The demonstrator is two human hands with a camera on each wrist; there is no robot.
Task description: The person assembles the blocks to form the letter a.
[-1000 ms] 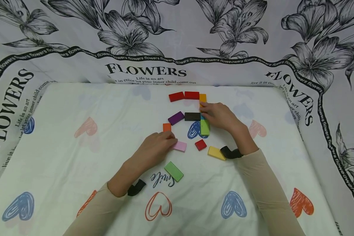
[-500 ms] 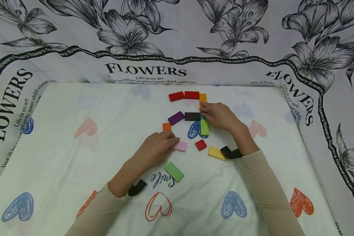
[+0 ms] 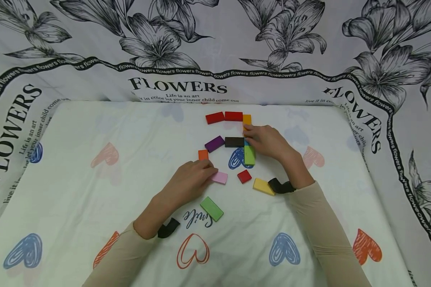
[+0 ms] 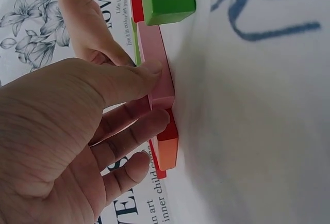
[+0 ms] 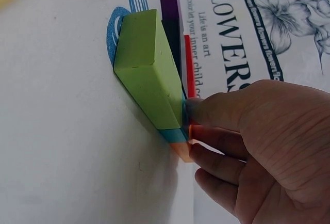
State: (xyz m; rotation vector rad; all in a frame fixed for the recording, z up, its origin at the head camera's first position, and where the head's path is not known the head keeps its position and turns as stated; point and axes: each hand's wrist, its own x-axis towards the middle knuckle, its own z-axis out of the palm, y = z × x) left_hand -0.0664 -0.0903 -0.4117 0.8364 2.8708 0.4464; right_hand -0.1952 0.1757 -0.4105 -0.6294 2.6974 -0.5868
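In the head view my left hand (image 3: 192, 179) holds the left end of a pink wooden block (image 3: 220, 177). The left wrist view shows the thumb (image 4: 147, 77) on that pink block, with the other fingers bent behind it. Farther off, my right hand (image 3: 269, 140) pinches a blue block (image 5: 174, 134), mostly hidden under the fingertips. This blue block lies in line between a lime-green block (image 3: 249, 155) and a yellow-orange block (image 3: 247, 119). A dark block (image 3: 234, 142) meets that line from the left, and a purple block (image 3: 214, 144) slants off its end.
Two red blocks (image 3: 233, 116) lie end to end at the back. An orange block (image 3: 203, 154) sits just beyond the left hand. A small red block (image 3: 244, 176), a yellow block (image 3: 263, 186) and a green block (image 3: 212, 208) lie nearer on the white heart-print cloth (image 3: 75, 179).
The pink block and my left fingers have shifted very slightly to the right since the first frame. My right hand stays in place at the blue block.
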